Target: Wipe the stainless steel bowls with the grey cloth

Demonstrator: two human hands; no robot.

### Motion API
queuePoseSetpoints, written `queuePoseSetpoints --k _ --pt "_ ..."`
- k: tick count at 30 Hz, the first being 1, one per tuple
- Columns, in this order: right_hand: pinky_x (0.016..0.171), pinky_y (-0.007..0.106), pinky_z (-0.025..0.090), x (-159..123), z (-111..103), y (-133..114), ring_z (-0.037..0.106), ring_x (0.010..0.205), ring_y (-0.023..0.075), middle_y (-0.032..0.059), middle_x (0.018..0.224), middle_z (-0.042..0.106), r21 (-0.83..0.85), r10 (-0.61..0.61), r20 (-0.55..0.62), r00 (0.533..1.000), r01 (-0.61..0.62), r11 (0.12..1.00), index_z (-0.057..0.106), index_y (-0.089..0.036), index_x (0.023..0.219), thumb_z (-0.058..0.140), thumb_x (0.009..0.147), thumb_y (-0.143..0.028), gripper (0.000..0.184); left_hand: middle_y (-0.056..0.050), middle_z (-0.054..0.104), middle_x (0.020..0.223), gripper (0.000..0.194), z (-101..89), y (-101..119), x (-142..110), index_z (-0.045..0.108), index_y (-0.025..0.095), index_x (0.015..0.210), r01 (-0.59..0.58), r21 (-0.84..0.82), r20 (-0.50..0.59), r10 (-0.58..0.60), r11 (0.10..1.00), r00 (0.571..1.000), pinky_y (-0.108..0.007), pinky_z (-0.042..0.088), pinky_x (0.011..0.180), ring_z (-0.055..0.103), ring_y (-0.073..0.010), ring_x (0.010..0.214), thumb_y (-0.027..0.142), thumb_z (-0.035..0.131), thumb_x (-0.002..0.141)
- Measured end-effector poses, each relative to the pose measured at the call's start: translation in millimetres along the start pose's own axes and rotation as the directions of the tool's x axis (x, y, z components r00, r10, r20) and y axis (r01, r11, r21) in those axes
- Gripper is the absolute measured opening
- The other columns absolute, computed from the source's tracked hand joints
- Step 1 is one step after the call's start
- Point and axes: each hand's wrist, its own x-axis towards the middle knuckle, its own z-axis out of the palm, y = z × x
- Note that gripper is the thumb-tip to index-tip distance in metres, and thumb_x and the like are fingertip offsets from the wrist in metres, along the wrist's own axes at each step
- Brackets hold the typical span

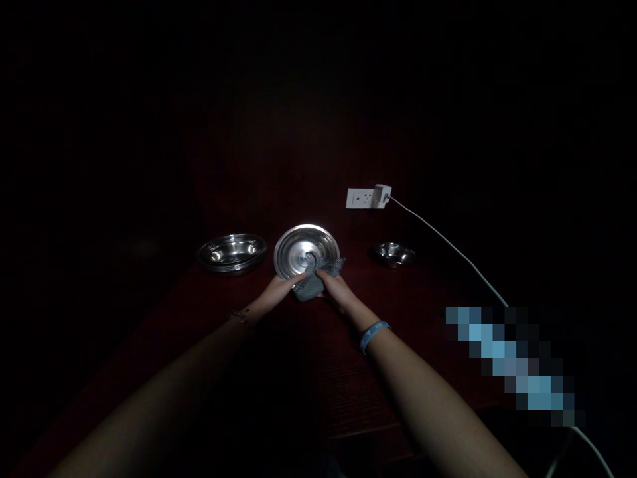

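A shiny metal bowl (298,245) is tilted up in front of me, its inside facing my way. My left hand (279,292) grips its lower left rim, the thumb over the edge. At the lower right, my right hand (338,289) is closed on a grey cloth (309,287), which drapes over the near rim and part of the inside. Both thumbs press toward the cloth. My other fingers are mostly hidden under the bowl and cloth.
A stack of metal bowls (232,253) sits on the dark red table (343,372) to the left. At the right stands a smaller metal bowl (394,254). On the back panel is a socket (359,198) with a charger (381,193); its white cable (448,241) runs down right past a pixelated patch.
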Motion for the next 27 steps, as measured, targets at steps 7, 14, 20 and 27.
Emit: queuePoseSetpoints --k 7,14,20,27 --pt "0.076 0.033 0.055 -0.8 0.3 0.0 0.066 0.080 0.0163 0.0063 0.094 0.069 0.005 -0.004 0.002 1.000 0.004 1.000 0.059 -0.019 0.102 0.053 0.084 -0.031 0.022 -0.007 0.068 0.116 0.041 0.5 0.2 -0.3 0.060 0.016 0.115 -0.006 0.012 -0.007 0.006 1.000 1.000 -0.038 0.027 0.112 0.049 -0.0243 0.126 0.026 0.066 0.076" --pt "0.071 0.031 0.056 0.2 0.8 -0.3 0.066 0.079 0.0164 0.0064 0.093 0.070 0.009 0.001 0.000 1.000 -0.001 1.000 0.059 -0.019 0.102 0.052 0.084 -0.029 0.021 -0.006 0.067 0.118 0.048 -0.3 -2.0 2.5 0.059 0.020 0.120 0.012 0.016 -0.002 -0.012 1.000 1.000 -0.038 0.030 0.111 0.051 -0.0240 0.124 0.029 0.068 0.074" --pt "0.073 0.033 0.056 1.3 -0.2 0.8 0.066 0.080 0.0172 0.0060 0.093 0.070 0.024 -0.001 0.008 1.000 0.000 1.000 0.060 -0.019 0.101 0.054 0.083 -0.029 0.020 -0.008 0.064 0.122 0.051 -1.2 -4.5 3.8 0.058 0.019 0.123 -0.003 0.019 -0.009 0.003 1.000 1.000 -0.037 0.029 0.112 0.051 -0.0242 0.124 0.028 0.068 0.074" --pt "0.074 0.032 0.056 2.4 -0.9 1.9 0.066 0.080 0.0174 0.0067 0.092 0.070 0.005 -0.006 0.003 1.000 0.006 1.000 0.060 -0.018 0.099 0.054 0.083 -0.030 0.021 -0.011 0.063 0.123 0.056 -1.9 -4.2 1.5 0.054 0.016 0.128 -0.022 0.010 0.020 0.021 1.000 1.000 -0.038 0.029 0.111 0.051 -0.0253 0.124 0.030 0.067 0.075"
